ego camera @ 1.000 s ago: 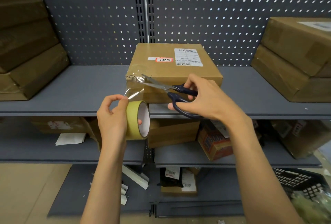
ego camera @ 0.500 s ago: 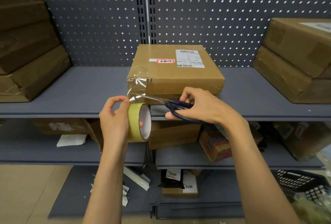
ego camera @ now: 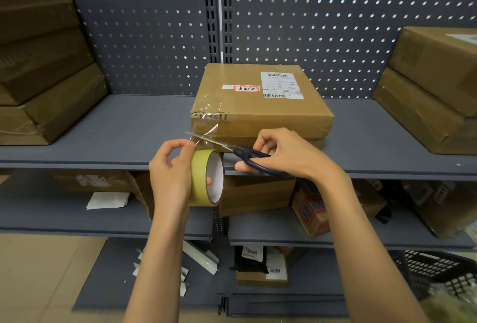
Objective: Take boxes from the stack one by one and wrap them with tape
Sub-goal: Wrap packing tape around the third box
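A flat brown cardboard box [ego camera: 260, 110] with a white shipping label and a red-framed sticker lies on the grey shelf [ego camera: 116, 129]. Clear tape [ego camera: 206, 129] runs from its front left corner down to a yellowish tape roll [ego camera: 204, 178]. My left hand [ego camera: 171, 175] grips the roll, a finger through its core, thumb and forefinger pinching the tape end. My right hand [ego camera: 281, 153] holds dark-handled scissors [ego camera: 245, 153]; their blades lie across the stretched tape just in front of the box.
Stacked brown boxes stand at the left [ego camera: 44, 69] and at the right [ego camera: 433, 87] of the same shelf. Lower shelves hold more boxes [ego camera: 255, 196], paper and an orange carton [ego camera: 312, 211]. A black plastic basket [ego camera: 438, 273] sits low at the right. A perforated panel backs the shelf.
The scissors have dropped from the box's front corner to the tape just above the roll, and their blades have come together. My left hand with the roll stays nearly in place.
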Demonstrator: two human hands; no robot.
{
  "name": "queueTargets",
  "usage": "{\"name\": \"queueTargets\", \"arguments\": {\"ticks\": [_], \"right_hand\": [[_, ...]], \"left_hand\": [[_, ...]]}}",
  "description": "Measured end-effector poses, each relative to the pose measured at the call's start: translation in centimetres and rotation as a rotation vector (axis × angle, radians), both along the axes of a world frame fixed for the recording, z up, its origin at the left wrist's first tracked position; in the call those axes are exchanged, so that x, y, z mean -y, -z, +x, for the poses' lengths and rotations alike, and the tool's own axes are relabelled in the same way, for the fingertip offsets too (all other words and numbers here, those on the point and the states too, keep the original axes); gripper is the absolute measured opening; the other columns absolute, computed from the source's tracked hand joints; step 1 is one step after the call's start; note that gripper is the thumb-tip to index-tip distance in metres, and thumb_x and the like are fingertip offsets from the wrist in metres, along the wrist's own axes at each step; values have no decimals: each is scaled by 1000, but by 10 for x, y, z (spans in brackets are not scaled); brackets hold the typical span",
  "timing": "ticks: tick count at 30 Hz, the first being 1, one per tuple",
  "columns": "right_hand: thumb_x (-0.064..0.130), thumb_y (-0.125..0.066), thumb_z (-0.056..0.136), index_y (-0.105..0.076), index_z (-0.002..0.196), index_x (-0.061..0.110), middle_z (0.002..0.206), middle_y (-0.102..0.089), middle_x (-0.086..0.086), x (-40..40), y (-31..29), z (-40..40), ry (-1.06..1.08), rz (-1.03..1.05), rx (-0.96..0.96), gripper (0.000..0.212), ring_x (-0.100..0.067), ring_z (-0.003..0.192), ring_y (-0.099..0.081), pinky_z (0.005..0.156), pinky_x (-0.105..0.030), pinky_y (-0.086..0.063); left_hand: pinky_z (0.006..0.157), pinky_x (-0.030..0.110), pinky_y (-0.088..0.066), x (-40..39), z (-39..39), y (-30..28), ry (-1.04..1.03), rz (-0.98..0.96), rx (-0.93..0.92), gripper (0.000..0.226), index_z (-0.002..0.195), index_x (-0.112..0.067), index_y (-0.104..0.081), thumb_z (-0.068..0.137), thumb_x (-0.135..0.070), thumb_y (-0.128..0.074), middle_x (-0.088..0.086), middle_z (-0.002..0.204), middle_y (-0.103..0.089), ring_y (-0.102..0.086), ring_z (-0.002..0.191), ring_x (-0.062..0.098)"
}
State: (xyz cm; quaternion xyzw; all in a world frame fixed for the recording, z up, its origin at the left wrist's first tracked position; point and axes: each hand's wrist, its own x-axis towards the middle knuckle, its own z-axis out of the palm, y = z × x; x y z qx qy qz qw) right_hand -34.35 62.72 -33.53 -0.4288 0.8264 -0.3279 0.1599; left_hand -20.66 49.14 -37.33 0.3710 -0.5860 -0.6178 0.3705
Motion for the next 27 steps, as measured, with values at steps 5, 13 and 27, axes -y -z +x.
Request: {"name": "queueTargets", "arguments": {"ticks": [5, 13, 27], "right_hand": [[50, -81, 65, -64, 77, 14, 64, -66, 1, 1, 2, 0, -26, -50, 35, 42, -5, 55, -53, 55, -22, -42], [43, -84, 65, -63, 69, 11, 55, -63, 0, 3, 1, -1, -40, -66, 54, 38, -3, 48, -49, 51, -20, -39], [44, -85, 62, -64, 73, 10, 63, -67, -6, 9, 7, 3, -63, -59, 52, 41, -4, 51, -51, 54, -22, -42]], "left_hand": [[46, 29, -55, 1, 0, -1, -3, 0, 11, 5, 96, -25, -63, 94, -27, -60, 13, 87, -63, -61, 67, 23], [44, 28, -53, -2, -1, -4, -8, 15, 15, 4, 93, -26, -62, 94, -27, -58, 13, 87, -63, -62, 58, 21], [50, 31, -51, -4, 5, -2, -28, 38, -9, 14, 85, -23, -59, 95, -17, -52, 8, 76, -57, -57, 43, 14]]}}
